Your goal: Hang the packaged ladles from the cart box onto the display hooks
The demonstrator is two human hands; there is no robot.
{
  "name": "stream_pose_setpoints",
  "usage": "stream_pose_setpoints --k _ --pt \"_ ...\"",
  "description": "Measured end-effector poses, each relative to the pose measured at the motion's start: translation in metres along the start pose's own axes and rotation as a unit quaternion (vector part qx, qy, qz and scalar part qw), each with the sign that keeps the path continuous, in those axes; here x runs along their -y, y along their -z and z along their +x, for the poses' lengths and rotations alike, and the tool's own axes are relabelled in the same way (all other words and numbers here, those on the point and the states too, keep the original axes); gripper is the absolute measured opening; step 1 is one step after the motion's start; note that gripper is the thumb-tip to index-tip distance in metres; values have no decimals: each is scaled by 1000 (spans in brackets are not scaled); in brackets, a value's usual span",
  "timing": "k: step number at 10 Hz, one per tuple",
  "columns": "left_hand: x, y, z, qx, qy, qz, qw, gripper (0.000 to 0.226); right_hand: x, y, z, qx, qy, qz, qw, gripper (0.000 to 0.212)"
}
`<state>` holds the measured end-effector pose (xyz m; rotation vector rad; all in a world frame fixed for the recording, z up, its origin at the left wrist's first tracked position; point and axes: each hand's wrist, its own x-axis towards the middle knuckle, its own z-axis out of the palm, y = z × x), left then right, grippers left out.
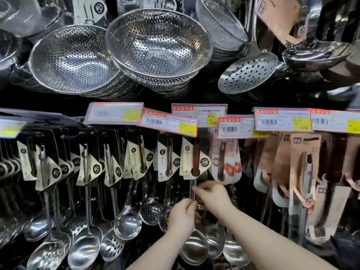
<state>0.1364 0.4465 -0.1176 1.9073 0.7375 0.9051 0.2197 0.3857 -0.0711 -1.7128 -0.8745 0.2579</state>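
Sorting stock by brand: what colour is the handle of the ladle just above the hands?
The ladle's handle is reddish brown, clearest in the head view.

A single wide-angle view from a camera worn on the person's head. It faces forward and slightly down at a shop display wall, from very close. Both forearms enter from the bottom edge. The left hand (182,215) and right hand (212,195) meet just below centre on the shaft of a ladle (192,248). A row of price tags (235,127) crosses the middle. Steel colanders (157,43) loom large at the top, seen from beneath. Lens curvature bends the outer edges.
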Motion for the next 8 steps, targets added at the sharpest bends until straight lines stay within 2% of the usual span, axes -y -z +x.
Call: stream_pose_setpoints --k 1,3,5,7,8 --pt "9 -3 13 -9 -19 52 998 27 -6 -3 12 -9 33 -70 997 20" --pt "14 -5 25 -17 -25 76 997 20 -10 -10 24 -5 60 -146 987 21" --pt "9 -5 21 8 12 73 997 23 -13 -7 18 -12 31 -118 992 11" --pt "19 3 -8 40 -4 169 985 24 -21 -5 -11 75 1 -231 970 21" --pt "23 9 -30 28 -22 187 982 29 -21 -5 -35 91 9 -271 958 27"
